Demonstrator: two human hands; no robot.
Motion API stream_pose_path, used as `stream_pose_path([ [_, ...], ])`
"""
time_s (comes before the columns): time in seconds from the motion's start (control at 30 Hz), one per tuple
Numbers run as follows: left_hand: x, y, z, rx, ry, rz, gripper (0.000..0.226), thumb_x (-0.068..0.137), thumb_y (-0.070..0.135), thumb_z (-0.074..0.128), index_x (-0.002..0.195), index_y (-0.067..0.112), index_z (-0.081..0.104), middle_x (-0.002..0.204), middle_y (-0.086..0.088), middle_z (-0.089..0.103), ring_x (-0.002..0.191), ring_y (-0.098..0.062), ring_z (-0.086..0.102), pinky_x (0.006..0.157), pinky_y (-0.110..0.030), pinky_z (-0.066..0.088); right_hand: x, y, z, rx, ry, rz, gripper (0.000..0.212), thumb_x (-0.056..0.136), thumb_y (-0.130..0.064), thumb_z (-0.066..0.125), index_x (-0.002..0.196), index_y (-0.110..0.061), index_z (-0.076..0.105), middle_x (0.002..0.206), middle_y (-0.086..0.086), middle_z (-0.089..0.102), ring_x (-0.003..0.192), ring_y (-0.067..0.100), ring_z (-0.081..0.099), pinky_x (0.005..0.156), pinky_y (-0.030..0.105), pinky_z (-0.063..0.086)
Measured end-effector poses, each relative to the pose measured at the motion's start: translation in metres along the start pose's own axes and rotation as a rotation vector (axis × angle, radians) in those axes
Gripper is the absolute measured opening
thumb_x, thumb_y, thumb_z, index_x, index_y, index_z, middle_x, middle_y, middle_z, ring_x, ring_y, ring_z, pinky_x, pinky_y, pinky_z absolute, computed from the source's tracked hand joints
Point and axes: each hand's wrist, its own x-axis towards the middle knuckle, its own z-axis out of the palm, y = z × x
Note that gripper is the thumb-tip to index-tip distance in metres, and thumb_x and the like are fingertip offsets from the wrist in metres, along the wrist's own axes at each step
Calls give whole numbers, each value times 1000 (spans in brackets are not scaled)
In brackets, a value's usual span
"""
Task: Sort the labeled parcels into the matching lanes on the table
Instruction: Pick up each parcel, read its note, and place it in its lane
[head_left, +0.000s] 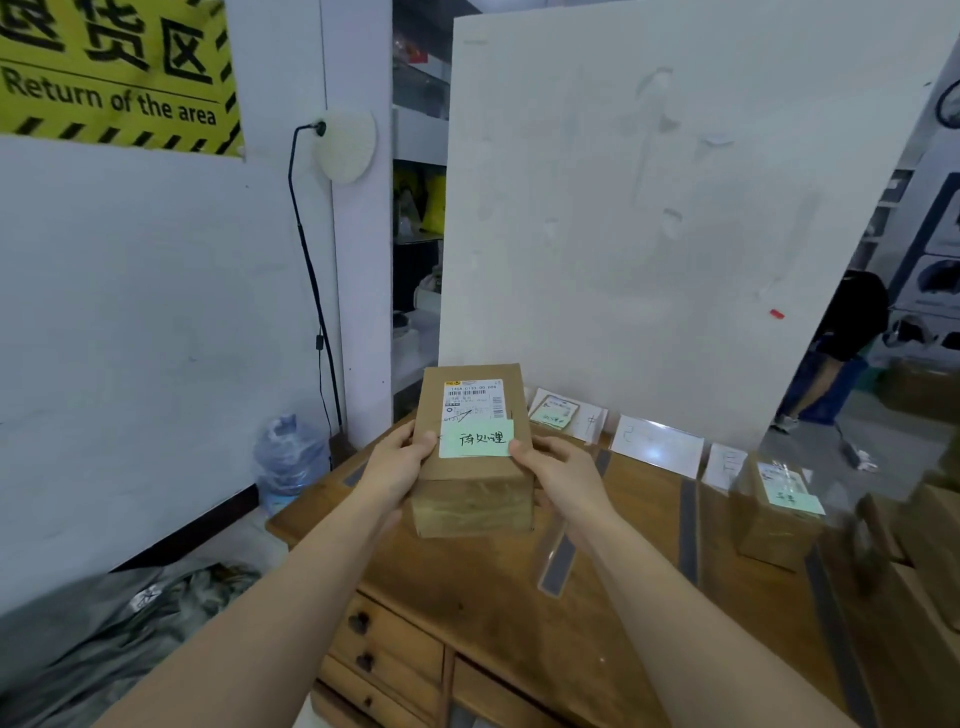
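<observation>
A cardboard parcel (470, 447) is held up above the table's (483, 577) far left, gripped at its sides by left hand (397, 460) and right hand (558, 475). Stiff, seemingly light; side grips should serve best.

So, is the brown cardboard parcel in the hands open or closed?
Closed. The brown cardboard parcel has a flat top, no lifted flap, and a green paper note on it.
</observation>
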Motion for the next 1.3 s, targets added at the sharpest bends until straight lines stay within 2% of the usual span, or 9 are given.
stream_pose_path([
  [0.2, 69, 4, -16, 122, 24, 41, 28, 99, 23, 54, 126, 17, 60, 112, -5, 70, 102, -24, 67, 90, -46, 55, 66, 4, 32, -61, -27, 18, 29, 87, -35, 71, 113, -24, 63, 100, -6, 72, 91, 21, 70, 85, 41, 59],
  [0.3, 109, 3, -26, 187, 38, 32, 31, 98, 26, 54, 128, 20, 61, 111, -1, 71, 103, -23, 67, 95, -48, 52, 99, 3, 46, -82, -43, 34, 10, 87, -34, 72, 92, -29, 65, 96, -4, 73, 89, 21, 70, 85, 43, 59],
  [0.43, 154, -2, -38, 248, 48, 1, 21, 98, 28, 54, 116, 25, 65, 112, 0, 70, 103, -23, 66, 95, -46, 52, 133, 1, 64, -93, -62, 48, 16, 88, -32, 72, 78, -35, 60, 91, -4, 72, 91, 23, 70, 84, 41, 59],
  [0.57, 185, -1, -46, 243, 54, -20, 19, 98, 22, 54, 114, 23, 64, 111, -5, 71, 98, -25, 68, 89, -46, 55, 161, 4, 80, -112, -70, 87, 8, 88, -32, 71, 82, -30, 65, 91, -4, 73, 89, 24, 70, 84, 44, 59],
  [0.67, 203, 1, -51, 211, 63, -49, 22, 100, 19, 52, 119, 22, 61, 106, -4, 72, 92, -22, 70, 71, -35, 58, 180, 6, 94, -140, -66, 96, 7, 87, -36, 70, 84, -32, 65, 93, -5, 73, 88, 21, 70, 83, 43, 60],
  [0.87, 252, -9, -73, 271, 25, -96, 31, 97, 22, 56, 127, 16, 62, 107, -3, 71, 96, -25, 69, 89, -49, 55, 212, 14, 124, -179, -32, 127, 9, 89, -35, 70, 85, -31, 63, 92, -9, 71, 87, 16, 68, 81, 36, 60],
  [1.07, 291, -12, -85, 369, -73, -134, 35, 99, 16, 52, 134, 12, 54, 115, -5, 64, 101, -25, 64, 86, -40, 55, 232, 23, 155, -183, 53, 218, 15, 88, -29, 73, 98, -22, 64, 100, -5, 72, 86, 14, 70, 76, 31, 61],
  [1.2, 316, -20, -92, 434, -160, -142, 39, 99, 18, 53, 138, 14, 52, 117, -4, 64, 100, -22, 64, 72, -29, 53, 244, 33, 169, -187, 105, 296, 16, 86, -25, 75, 97, -19, 65, 103, -2, 74, 88, 15, 71, 78, 35, 61],
  [1.3, 330, -31, -97, 438, -219, -195, 45, 98, 22, 55, 142, 18, 45, 126, -4, 62, 105, -23, 63, 85, -40, 56, 249, 40, 179, -199, 138, 342, 13, 86, -23, 75, 90, -21, 63, 103, -1, 73, 89, 16, 71, 81, 38, 61],
])
